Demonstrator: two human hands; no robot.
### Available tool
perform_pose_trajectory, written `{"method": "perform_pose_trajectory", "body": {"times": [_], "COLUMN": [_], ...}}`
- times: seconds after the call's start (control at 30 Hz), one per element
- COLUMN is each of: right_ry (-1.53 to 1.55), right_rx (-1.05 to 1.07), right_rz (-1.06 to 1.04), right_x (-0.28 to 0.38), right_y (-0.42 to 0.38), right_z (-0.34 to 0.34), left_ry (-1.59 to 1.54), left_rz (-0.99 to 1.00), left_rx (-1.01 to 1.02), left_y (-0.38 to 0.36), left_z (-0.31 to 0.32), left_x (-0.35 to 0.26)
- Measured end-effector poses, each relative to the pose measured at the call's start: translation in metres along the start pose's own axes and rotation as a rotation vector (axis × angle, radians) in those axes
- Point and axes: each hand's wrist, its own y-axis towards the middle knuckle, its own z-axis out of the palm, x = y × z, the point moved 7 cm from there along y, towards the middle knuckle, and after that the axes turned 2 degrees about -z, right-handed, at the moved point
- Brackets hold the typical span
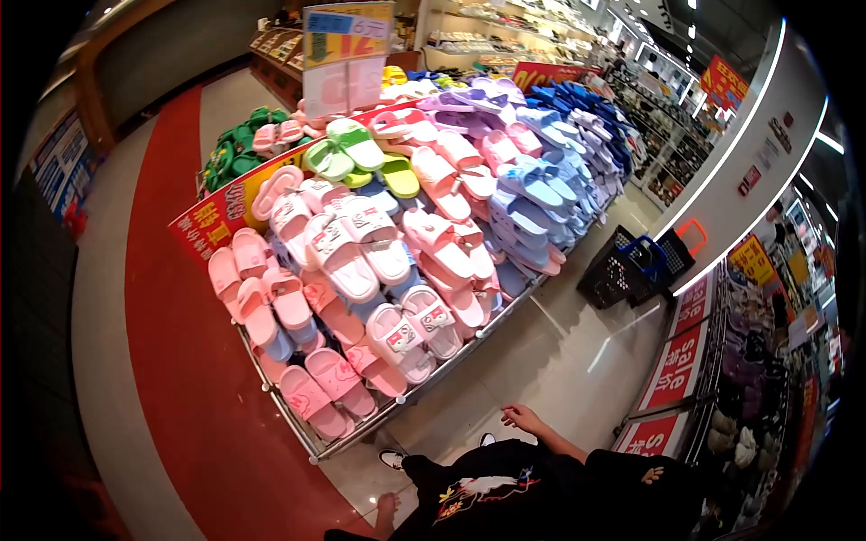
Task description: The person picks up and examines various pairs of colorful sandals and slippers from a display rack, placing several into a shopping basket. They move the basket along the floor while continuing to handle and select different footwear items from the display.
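Observation:
My right hand (520,417) hangs out from my side above the floor, fingers loosely apart, holding nothing. Low in the view, my left hand (388,505) is near my body; its fingers are too small and dim to make out. In front of me stands a metal-framed display stand (379,417) heaped with slippers. Pink slippers (341,377) lie at its near corner, and white-and-pink ones with a cartoon figure (415,332) are beside them. Green slippers (354,144), lilac slippers (469,104) and blue slippers (537,185) are piled farther back. Neither hand touches the stand.
A price sign (347,63) rises behind the pile. Black shopping baskets (622,268) stand on the floor to the right, near a white pillar (753,153). Red sale signs (672,371) edge a shelf at the right. A red floor strip (171,361) runs along the left.

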Motion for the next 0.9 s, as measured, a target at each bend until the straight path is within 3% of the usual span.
{"method": "perform_pose_trajectory", "body": {"times": [0.07, 0.17, 0.23, 0.27, 0.3, 0.33, 0.37, 0.4, 0.47, 0.5, 0.6, 0.63, 0.67, 0.73, 0.9], "right_ry": [0.036, 0.121, 0.244, 0.271, 0.095, 0.246, 0.233, 0.260, 0.115, 0.123, 0.556, 0.557, 0.559, 0.534, 0.614], "right_rx": [-0.051, -0.148, -0.230, -0.274, -0.270, -0.280, -0.223, -0.210, -0.103, -0.101, -0.395, -0.407, -0.418, -0.421, -0.373], "right_rz": [0.036, 0.211, 0.366, 0.329, 0.342, 0.214, 0.403, 0.407, 0.249, 0.252, 0.721, 0.683, 0.644, 0.498, 0.481], "right_x": [-0.018, -0.095, -0.181, -0.252, -0.263, -0.259, -0.288, -0.330, -0.406, -0.409, -0.413, -0.394, -0.380, -0.407, -0.334], "right_y": [-0.012, -0.036, -0.052, -0.047, -0.070, -0.094, -0.110, -0.115, -0.113, -0.117, -0.128, -0.122, -0.119, -0.078, -0.034], "right_z": [-0.020, -0.060, -0.085, -0.097, -0.115, -0.122, -0.129, -0.136, -0.140, -0.149, -0.175, -0.190, -0.204, -0.217, -0.245], "left_ry": [0.005, 0.136, 0.174, 0.218, 0.437, 0.657, 0.481, 0.302, 0.385, 0.372, 0.439, 0.567, 0.567, 1.007, 0.821], "left_rz": [-0.153, -0.015, 0.144, 0.232, 0.294, 0.349, 0.296, 0.241, 0.308, 0.335, 0.374, 0.519, 0.519, 0.886, 0.752], "left_rx": [0.187, 0.189, 0.237, 0.252, 0.161, 0.066, 0.050, 0.037, 0.010, 0.051, 0.168, 0.202, 0.200, 0.216, 0.272], "left_y": [0.014, -0.001, -0.006, -0.016, -0.022, -0.040, -0.035, -0.034, -0.045, -0.056, -0.055, -0.061, -0.066, -0.092, -0.085], "left_z": [0.026, 0.047, 0.071, 0.086, 0.102, 0.123, 0.139, 0.157, 0.205, 0.238, 0.316, 0.344, 0.365, 0.415, 0.452], "left_x": [0.045, 0.042, 0.014, -0.004, -0.025, -0.055, -0.067, -0.078, -0.111, -0.126, -0.136, -0.141, -0.143, -0.159, -0.169]}}
